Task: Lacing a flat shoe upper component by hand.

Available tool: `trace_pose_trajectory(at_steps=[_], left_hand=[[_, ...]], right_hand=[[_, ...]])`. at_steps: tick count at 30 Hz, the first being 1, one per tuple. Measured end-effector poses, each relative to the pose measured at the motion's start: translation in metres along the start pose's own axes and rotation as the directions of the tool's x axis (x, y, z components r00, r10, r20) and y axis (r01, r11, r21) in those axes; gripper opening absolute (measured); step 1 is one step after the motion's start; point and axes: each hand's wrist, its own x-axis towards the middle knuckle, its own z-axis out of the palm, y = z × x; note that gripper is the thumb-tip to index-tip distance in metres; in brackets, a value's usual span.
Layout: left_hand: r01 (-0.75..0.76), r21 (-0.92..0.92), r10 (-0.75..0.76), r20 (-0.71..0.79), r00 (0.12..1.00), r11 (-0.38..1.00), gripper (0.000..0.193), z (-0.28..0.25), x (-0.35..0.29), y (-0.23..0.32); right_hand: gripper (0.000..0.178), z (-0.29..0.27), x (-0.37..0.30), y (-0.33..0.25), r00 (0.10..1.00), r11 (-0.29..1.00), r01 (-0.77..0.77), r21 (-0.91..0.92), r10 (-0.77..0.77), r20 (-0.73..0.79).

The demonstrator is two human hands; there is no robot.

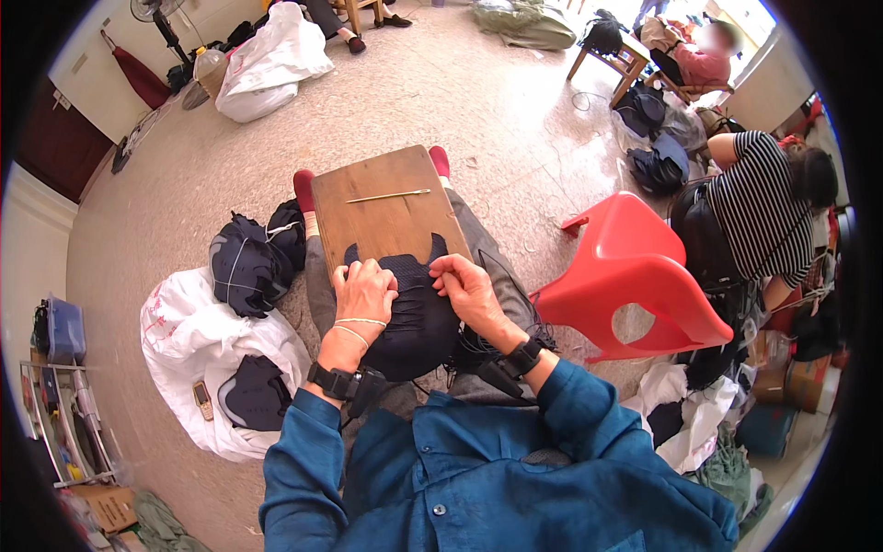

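Red chair (607, 290) at right; fan (169, 37) upper left.

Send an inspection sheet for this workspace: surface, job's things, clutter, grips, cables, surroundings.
Surface: brown wooden board across the lap, a long needle lying on it.
Job's things: dark knitted piece at the board's near end.
Clutter: dark tied bundle and white sack at left, a phone on the sack.
Grips: left grip curled over the piece's left side; right grip pinched by its upper right corner, what it pinches unclear.
Cables: cable on the floor by the far-left wall.
Surroundings: red chair at right, a striped-top co-worker beyond it.
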Motion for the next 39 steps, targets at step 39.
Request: trace_pose_trajectory(at_steps=[39], left_hand=[[0.139,-0.434,-0.284,-0.291,0.913,0.89,0.01,-0.032,-0.064,-0.038]], right_hand=[[0.019,0.016,-0.002,-0.035,0.913,0.758,0.407,-0.51,-0.349,0.21]])
